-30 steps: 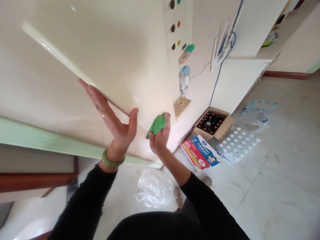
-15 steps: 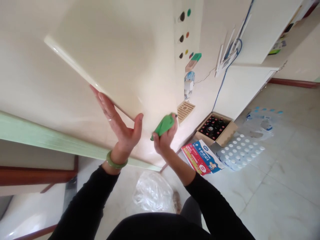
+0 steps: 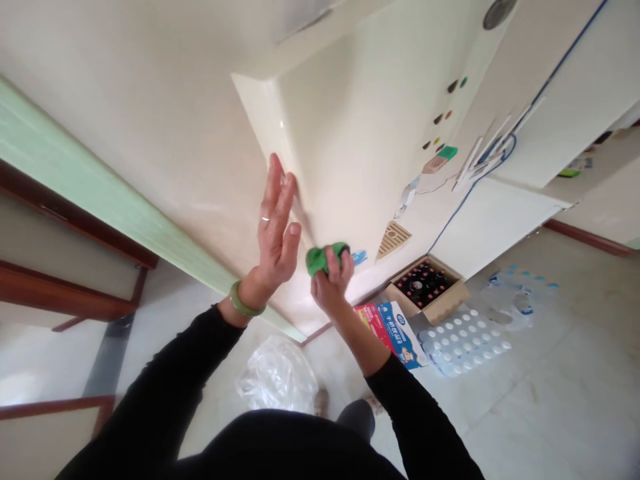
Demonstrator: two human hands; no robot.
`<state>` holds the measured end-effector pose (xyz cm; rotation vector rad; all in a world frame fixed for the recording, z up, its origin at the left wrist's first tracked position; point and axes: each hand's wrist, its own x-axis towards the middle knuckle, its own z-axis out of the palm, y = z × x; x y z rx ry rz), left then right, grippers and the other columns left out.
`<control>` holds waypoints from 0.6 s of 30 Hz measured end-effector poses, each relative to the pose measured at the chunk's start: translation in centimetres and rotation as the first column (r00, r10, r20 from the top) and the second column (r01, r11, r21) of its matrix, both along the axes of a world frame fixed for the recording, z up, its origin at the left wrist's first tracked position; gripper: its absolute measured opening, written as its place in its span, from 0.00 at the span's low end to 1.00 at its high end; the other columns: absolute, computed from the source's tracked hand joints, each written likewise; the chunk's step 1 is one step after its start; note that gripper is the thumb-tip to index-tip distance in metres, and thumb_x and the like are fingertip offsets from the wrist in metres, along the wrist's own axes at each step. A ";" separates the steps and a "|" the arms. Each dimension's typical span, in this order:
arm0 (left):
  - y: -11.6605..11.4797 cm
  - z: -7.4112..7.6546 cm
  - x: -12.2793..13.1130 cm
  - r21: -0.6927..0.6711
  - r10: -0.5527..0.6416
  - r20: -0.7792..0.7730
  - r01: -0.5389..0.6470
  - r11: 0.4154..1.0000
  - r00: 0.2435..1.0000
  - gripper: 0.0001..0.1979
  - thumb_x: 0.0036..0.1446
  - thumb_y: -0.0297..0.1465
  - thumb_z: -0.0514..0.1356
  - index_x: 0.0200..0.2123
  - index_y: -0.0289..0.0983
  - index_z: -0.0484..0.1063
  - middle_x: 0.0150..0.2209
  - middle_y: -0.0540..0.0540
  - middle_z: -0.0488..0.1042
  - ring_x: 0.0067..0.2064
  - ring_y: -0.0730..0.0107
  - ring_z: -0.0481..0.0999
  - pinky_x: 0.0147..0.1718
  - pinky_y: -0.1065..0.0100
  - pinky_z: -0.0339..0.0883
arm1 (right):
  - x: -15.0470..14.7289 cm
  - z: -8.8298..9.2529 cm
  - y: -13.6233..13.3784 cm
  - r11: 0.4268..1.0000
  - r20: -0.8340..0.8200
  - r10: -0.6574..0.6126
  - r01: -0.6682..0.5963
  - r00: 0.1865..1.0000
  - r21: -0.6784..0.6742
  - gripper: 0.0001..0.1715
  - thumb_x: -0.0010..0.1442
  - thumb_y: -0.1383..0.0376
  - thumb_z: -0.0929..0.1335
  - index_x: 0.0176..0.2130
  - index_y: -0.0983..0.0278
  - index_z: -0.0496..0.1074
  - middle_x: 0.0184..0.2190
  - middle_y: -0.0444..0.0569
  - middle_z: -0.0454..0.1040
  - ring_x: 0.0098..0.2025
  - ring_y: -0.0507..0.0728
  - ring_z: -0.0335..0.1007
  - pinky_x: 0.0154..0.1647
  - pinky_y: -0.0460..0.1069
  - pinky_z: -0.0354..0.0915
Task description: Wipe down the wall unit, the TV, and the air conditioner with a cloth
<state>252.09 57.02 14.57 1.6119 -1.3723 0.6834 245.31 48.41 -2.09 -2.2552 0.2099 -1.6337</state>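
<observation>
My left hand (image 3: 277, 237) is raised with its fingers stretched out, beside the side edge of a smooth cream-white panel (image 3: 345, 147) at the wall. Whether its fingertips touch that edge, I cannot tell. A green jade-like bangle (image 3: 240, 303) circles the left wrist, and a ring shows on one finger. In my right hand (image 3: 331, 288) is a bunched green cloth (image 3: 320, 259), held at the panel's lower corner. A small blue sticker (image 3: 359, 257) shows just right of the cloth.
To the right stand a carton of dark bottles (image 3: 423, 283), a red and blue milk-drink box (image 3: 395, 333) and a pack of white-capped bottles (image 3: 465, 343). A clear plastic bag (image 3: 277, 377) lies on the floor near my feet. Blue cable (image 3: 463, 203) and a white router (image 3: 483, 160) are on the wall.
My view has shifted, and the panel's thick side edge now shows more fully. The left hand has turned its fingers more upward. The right hand has moved the cloth against the lower corner.
</observation>
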 end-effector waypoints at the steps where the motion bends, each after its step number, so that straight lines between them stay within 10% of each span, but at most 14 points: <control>1: 0.0 0.0 0.3 0.003 0.011 -0.007 -0.011 1.000 1.000 0.37 0.69 0.63 0.44 0.75 0.61 0.55 0.80 0.58 0.48 0.82 0.44 0.40 0.79 0.38 0.45 | 0.1 -0.7 -0.2 1.000 0.015 -0.020 0.020 1.000 -0.010 0.25 0.72 0.60 0.59 0.26 0.57 0.74 0.57 0.50 0.81 0.81 0.65 0.42 0.77 0.72 0.53; 3: 0.0 -0.1 0.9 -0.016 -0.025 0.015 0.025 1.000 1.000 0.36 0.70 0.62 0.43 0.75 0.59 0.57 0.80 0.57 0.49 0.82 0.45 0.43 0.79 0.38 0.45 | 0.1 2.2 -1.3 0.991 0.065 -0.093 0.099 0.994 -0.088 0.27 0.74 0.57 0.57 0.31 0.58 0.76 0.60 0.52 0.79 0.82 0.65 0.41 0.77 0.70 0.54; 7: -0.2 -0.2 1.9 -0.061 -0.164 0.120 0.172 0.983 0.979 0.31 0.74 0.55 0.43 0.76 0.59 0.55 0.80 0.57 0.50 0.81 0.50 0.46 0.79 0.43 0.49 | 0.0 15.8 -3.0 0.966 0.116 -0.146 0.167 0.983 -0.198 0.33 0.77 0.52 0.51 0.56 0.61 0.76 0.73 0.54 0.63 0.83 0.64 0.33 0.79 0.66 0.47; 9: -0.2 0.2 1.9 -0.040 -0.212 0.133 0.219 0.975 0.968 0.30 0.76 0.50 0.42 0.77 0.59 0.52 0.80 0.60 0.48 0.82 0.56 0.45 0.79 0.47 0.50 | 0.2 18.8 -2.7 0.976 0.141 -0.162 0.180 0.977 -0.127 0.37 0.77 0.53 0.48 0.67 0.66 0.68 0.77 0.57 0.54 0.83 0.65 0.31 0.79 0.66 0.44; 11: 0.0 0.6 1.7 -0.028 -0.277 0.126 0.283 0.959 0.953 0.29 0.76 0.46 0.42 0.77 0.59 0.51 0.80 0.62 0.46 0.82 0.60 0.45 0.80 0.50 0.49 | 0.3 15.9 -2.0 0.981 0.109 -0.159 0.169 0.981 -0.090 0.37 0.77 0.53 0.49 0.70 0.66 0.64 0.76 0.59 0.53 0.83 0.67 0.29 0.79 0.69 0.46; 16: 0.3 1.0 1.9 -0.015 -0.303 0.049 0.304 0.952 0.952 0.29 0.74 0.53 0.46 0.75 0.61 0.57 0.79 0.62 0.50 0.81 0.57 0.46 0.81 0.49 0.49 | -0.2 -3.5 -0.6 0.966 -0.045 -0.157 0.163 0.987 0.200 0.33 0.70 0.50 0.58 0.61 0.68 0.73 0.69 0.72 0.60 0.80 0.77 0.42 0.71 0.79 0.55; 18: 0.4 0.9 2.0 -0.020 -0.275 0.029 0.276 0.961 0.961 0.31 0.73 0.56 0.47 0.74 0.60 0.58 0.79 0.60 0.51 0.82 0.54 0.44 0.80 0.45 0.49 | -0.2 -7.6 -0.1 0.939 -0.122 -0.138 0.169 0.983 0.298 0.34 0.69 0.51 0.59 0.60 0.72 0.73 0.69 0.77 0.60 0.79 0.80 0.44 0.69 0.81 0.56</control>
